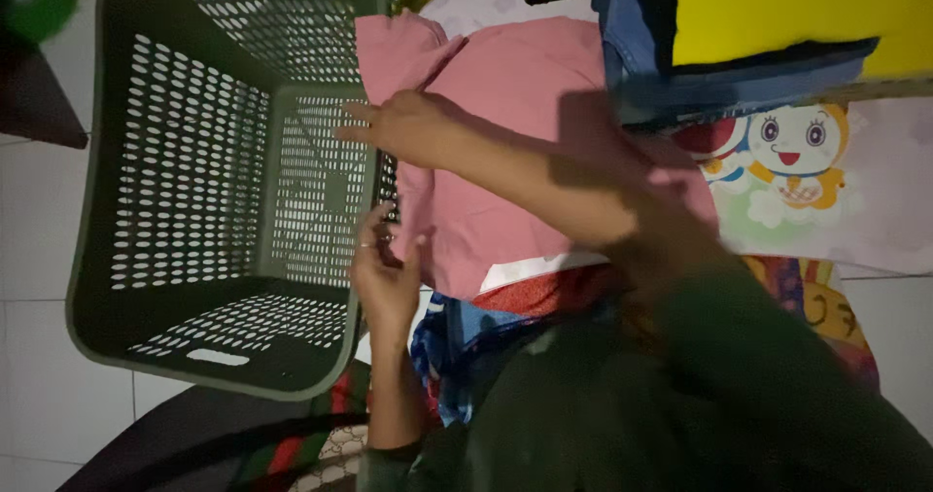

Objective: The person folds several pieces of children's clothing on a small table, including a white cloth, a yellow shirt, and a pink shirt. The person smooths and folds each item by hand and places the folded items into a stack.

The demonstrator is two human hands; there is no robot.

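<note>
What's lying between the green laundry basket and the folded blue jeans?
In the head view, a pink garment spreads between the green laundry basket and the folded blue jeans, with one hand pressed flat on it.

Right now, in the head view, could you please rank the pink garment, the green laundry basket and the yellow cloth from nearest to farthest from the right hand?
1. Pink garment: the right hand lies flat on its left part.
2. Green laundry basket: to the left, its rim just past the fingertips.
3. Yellow cloth: far off at the upper right, on a blue pile.
</note>
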